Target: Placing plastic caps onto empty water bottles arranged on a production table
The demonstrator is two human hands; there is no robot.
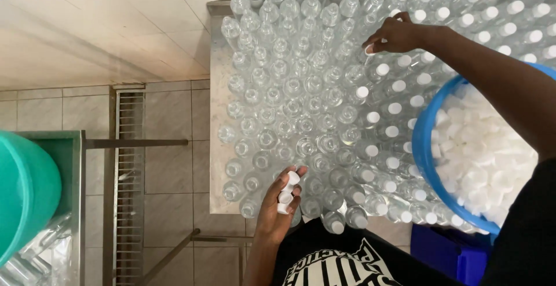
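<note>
A steel table [215, 147] carries several rows of clear plastic bottles [289, 106]. Those on the right wear white caps [394, 108]; those on the left are uncapped. My left hand [277, 205] hovers at the near edge of the table, closed on a few white caps [288, 191]. My right hand [392, 34] reaches out over the far bottles and pinches a white cap [369, 49] onto a bottle top. A blue bowl [421, 141] full of loose white caps [486, 158] sits at the right under my right forearm.
A teal tub [23, 193] stands at the left on a steel frame [72, 147], with clear bottles beneath it. A metal floor grate [130, 176] runs along the tiled floor. A blue crate [443, 248] sits below the bowl.
</note>
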